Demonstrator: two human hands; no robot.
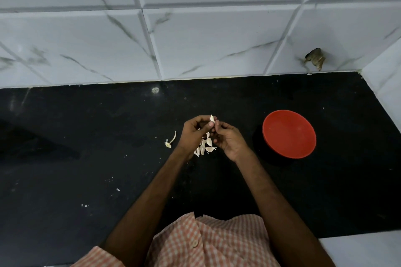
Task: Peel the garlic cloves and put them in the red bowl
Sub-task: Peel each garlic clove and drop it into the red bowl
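My left hand (194, 132) and my right hand (229, 138) meet above the black counter, fingers curled. Between their fingertips they pinch one pale garlic clove (212, 118), its tip pointing up. Below the hands, several unpeeled cloves and bits of skin (206, 145) lie in a small heap on the counter, partly hidden by my left hand. The red bowl (289, 134) stands to the right of my right hand, a short gap away; nothing shows inside it.
A garlic stem with its root end (171, 141) lies left of my left hand. The black counter (86, 147) ends at a white marble-tiled wall behind and a side wall at the right. A dark hole (314, 57) marks the wall above the bowl.
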